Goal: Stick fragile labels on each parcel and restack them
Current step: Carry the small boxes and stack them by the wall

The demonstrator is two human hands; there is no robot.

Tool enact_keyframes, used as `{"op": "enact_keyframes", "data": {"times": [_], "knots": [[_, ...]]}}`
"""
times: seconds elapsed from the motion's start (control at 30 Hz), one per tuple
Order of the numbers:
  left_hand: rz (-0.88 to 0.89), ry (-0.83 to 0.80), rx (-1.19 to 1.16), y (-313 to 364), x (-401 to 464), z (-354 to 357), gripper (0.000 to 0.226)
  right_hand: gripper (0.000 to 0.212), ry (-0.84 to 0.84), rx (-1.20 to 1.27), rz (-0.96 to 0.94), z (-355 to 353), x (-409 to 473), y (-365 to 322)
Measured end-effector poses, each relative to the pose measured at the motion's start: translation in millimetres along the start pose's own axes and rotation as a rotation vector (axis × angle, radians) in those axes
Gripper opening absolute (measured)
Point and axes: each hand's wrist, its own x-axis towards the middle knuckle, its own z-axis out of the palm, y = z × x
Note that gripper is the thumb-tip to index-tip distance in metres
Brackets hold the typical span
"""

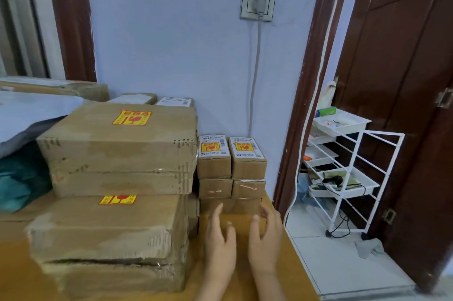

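Most of the labelling looks done from where you stand. The big top parcel (117, 139) on the left stack carries a yellow fragile label (131, 117), and the large parcel below and nearer (107, 229) shows one (118, 199) too. On the right, the two small parcels (213, 155) (247, 157) topping the little stack each wear a yellow label. What you cannot confirm is the lower small boxes (215, 188), whose tops are covered, and the parcels at the far back (174, 101), which show only white slips. Your left hand (220, 232) and right hand (266, 234) hover over the desk (289, 264) just in front of the small stack, fingers (217, 212) loosely spread and relaxed, holding nothing; whether the fingertips touch the bottom box (241, 205) I cannot tell
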Motion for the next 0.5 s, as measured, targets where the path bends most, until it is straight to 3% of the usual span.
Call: {"op": "enact_keyframes", "data": {"times": [0.07,0.27,0.4,0.5], "knots": [[-0.005,-0.067,0.043,4.6,-10.8,-6.4,0.044,0.028,-0.051,0.019,0.060,-4.9,-11.7,-4.3],[0.011,-0.236,0.130,29.8,-37.6,-30.8,0.042,0.024,-0.160,0.076,0.147,-16.6,-39.0,-42.4],[0.084,-0.301,0.087,64.2,-42.3,-52.4,0.034,0.022,-0.185,0.121,0.080,-33.1,-38.8,-80.5],[0.174,-0.289,0.028,101.0,-42.4,-71.6,0.051,0.020,-0.169,0.171,-0.005,-45.7,-29.9,-118.8]]}}
